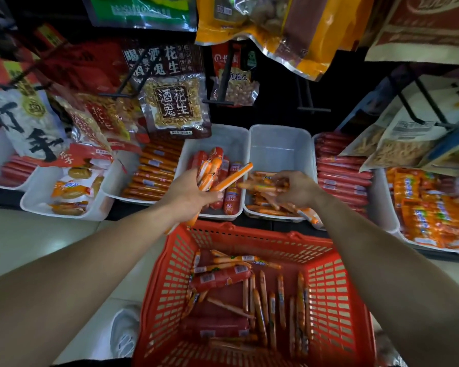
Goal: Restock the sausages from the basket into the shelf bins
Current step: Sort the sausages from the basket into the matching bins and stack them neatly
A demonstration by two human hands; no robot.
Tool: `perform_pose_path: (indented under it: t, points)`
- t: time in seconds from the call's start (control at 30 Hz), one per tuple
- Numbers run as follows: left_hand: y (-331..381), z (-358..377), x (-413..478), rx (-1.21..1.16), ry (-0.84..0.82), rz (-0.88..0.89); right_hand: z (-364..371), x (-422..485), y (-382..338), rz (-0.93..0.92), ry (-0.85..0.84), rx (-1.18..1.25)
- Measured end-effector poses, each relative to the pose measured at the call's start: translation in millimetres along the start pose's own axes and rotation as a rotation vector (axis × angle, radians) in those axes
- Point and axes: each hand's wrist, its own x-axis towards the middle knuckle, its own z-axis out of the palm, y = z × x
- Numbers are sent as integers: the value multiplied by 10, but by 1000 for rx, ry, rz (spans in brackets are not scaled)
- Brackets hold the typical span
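Head cam: halfway-ish imo, left hand (194,192) grips a sausage bunch (210,173), right hand (293,188) too blurry to call, plenty left in the 6 o'clock basket (337,300)

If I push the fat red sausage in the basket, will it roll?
Probably a little: the fat red sausage looks round and smooth. Nearby thin sausages and the basket walls would likely stop it. Its shiny wrapper may feel slippery.
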Motion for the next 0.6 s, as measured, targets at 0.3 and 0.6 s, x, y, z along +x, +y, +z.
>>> perform_pose_path:
  t: [0.3,0.6]
  points:
    - [151,86,14,85,1,11,-233,-255,165,-26,89,110]
    - [389,568,338,152,-32,62,-440,-538,501,-19,204,232]
